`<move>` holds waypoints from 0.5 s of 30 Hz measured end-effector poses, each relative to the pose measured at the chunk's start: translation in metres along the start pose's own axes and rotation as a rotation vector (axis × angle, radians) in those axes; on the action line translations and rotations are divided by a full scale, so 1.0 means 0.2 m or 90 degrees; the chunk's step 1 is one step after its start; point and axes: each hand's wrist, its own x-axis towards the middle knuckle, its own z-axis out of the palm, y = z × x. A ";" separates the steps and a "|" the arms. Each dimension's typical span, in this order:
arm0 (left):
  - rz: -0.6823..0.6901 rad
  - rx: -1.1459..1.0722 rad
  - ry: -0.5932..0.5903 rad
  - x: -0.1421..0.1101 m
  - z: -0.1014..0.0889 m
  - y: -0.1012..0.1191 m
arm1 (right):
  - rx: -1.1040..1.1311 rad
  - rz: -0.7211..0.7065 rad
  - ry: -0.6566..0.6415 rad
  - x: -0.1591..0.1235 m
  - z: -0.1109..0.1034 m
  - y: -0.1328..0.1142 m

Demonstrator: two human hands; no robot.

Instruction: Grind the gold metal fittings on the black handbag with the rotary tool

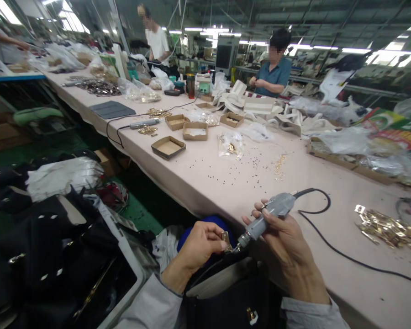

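My right hand is wrapped round a grey electric screwdriver, whose tip slants down to the left. A black cable runs from its back end over the table. Between thumb and fingers of my left hand is a small gold metal plate. The screwdriver's bit meets or nearly meets the plate; I cannot tell which. Below both hands a black bag rests on my lap, with a gold clasp on its front. The plate's lower end, by the bag's edge, is partly hidden.
On the long table lie small cardboard boxes, scattered dark screws, and a pile of gold hardware. Another screwdriver lies farther back. A grey crate of black bags stands at my left. Several people work beyond.
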 end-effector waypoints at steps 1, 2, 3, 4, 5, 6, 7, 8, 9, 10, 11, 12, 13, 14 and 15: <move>0.001 -0.001 0.000 0.00 0.00 0.00 | -0.002 -0.001 0.003 0.00 0.00 0.01; 0.002 -0.001 0.000 0.00 0.00 -0.01 | -0.003 -0.002 0.007 0.00 0.00 0.01; 0.003 0.000 -0.001 0.00 0.00 -0.01 | -0.004 -0.002 0.012 0.00 -0.01 0.01; 0.004 0.000 -0.002 0.00 0.00 -0.01 | -0.005 -0.003 0.017 0.01 -0.01 0.02; 0.004 0.000 -0.002 -0.01 0.00 -0.01 | -0.007 -0.004 0.021 0.01 -0.01 0.02; 0.004 -0.001 -0.002 -0.01 0.00 -0.01 | -0.010 -0.005 0.025 0.01 -0.01 0.02; 0.004 -0.002 -0.001 -0.01 0.00 0.00 | -0.015 -0.006 0.029 0.01 -0.01 0.02; 0.005 -0.002 -0.001 -0.02 0.00 0.00 | -0.021 -0.008 0.031 0.01 -0.01 0.03; 0.004 -0.002 -0.001 -0.02 0.00 0.00 | -0.025 -0.009 0.034 0.01 -0.01 0.03; 0.005 -0.001 -0.001 -0.02 0.00 -0.01 | -0.027 -0.008 0.036 0.01 -0.01 0.03; 0.005 -0.001 0.000 -0.02 0.00 -0.01 | -0.026 -0.007 0.037 0.01 -0.01 0.04; 0.005 -0.002 0.000 -0.02 0.00 -0.01 | -0.021 -0.006 0.034 0.01 -0.01 0.04; 0.004 -0.004 0.000 -0.02 -0.01 -0.02 | -0.015 -0.005 0.030 0.01 -0.01 0.05; 0.005 -0.006 0.000 -0.02 -0.01 -0.02 | -0.009 -0.005 0.027 0.01 -0.01 0.05; 0.005 -0.008 0.000 -0.02 -0.01 -0.02 | -0.006 -0.007 0.026 0.01 -0.01 0.06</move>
